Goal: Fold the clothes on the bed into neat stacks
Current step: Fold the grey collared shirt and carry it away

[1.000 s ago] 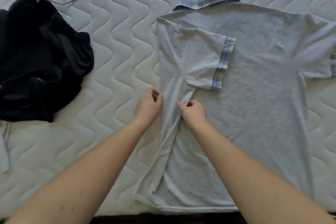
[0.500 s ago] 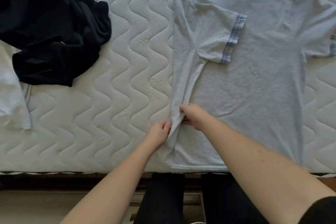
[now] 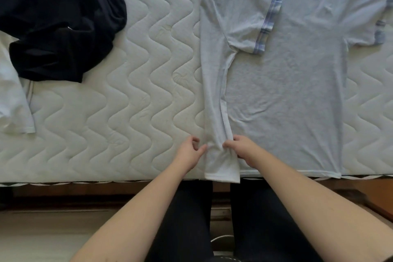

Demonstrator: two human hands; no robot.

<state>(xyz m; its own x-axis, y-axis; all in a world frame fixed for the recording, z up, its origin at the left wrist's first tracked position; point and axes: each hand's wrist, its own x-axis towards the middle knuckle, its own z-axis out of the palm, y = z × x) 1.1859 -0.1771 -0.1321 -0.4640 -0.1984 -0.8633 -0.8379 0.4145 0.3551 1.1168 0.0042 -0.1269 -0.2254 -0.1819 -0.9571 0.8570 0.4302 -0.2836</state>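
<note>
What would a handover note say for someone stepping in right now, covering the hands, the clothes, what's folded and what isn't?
Left hand: fingers curled at the outer edge of the folded strip of the grey shirt, near the hem.
Right hand: pinching the inner edge of that same strip.
Grey shirt lies flat on the mattress, hem at the near edge. One side and its sleeve are folded in; the far sleeve is spread out.
Dark garment sits crumpled at the far left, a white garment beside it, both unfolded.
Left: fold the other side, fold up, then do the remaining clothes and stack.
</note>
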